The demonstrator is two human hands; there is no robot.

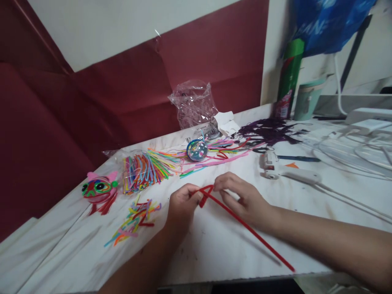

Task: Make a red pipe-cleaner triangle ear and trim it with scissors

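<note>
A red pipe cleaner (248, 226) is bent into a small folded loop at its upper end, and its long straight tail slants down to the right toward the table's front edge. My left hand (185, 202) pinches the folded part between thumb and fingers. At the top of the bend, the fingertips of my right hand (240, 198) close on the same pipe cleaner. Left of my hands lies a loose pile of short cut pipe cleaner pieces (134, 222) in many colours.
A red fish-like craft figure (99, 190) stands far left beside a bag of pipe cleaners (143, 171). Behind my hands sit a patterned ball (197, 150) and a clear plastic bag (194, 104). To the right are a glue gun (288, 171), dark purple strands (269, 130), a green cup (308, 100) and cables.
</note>
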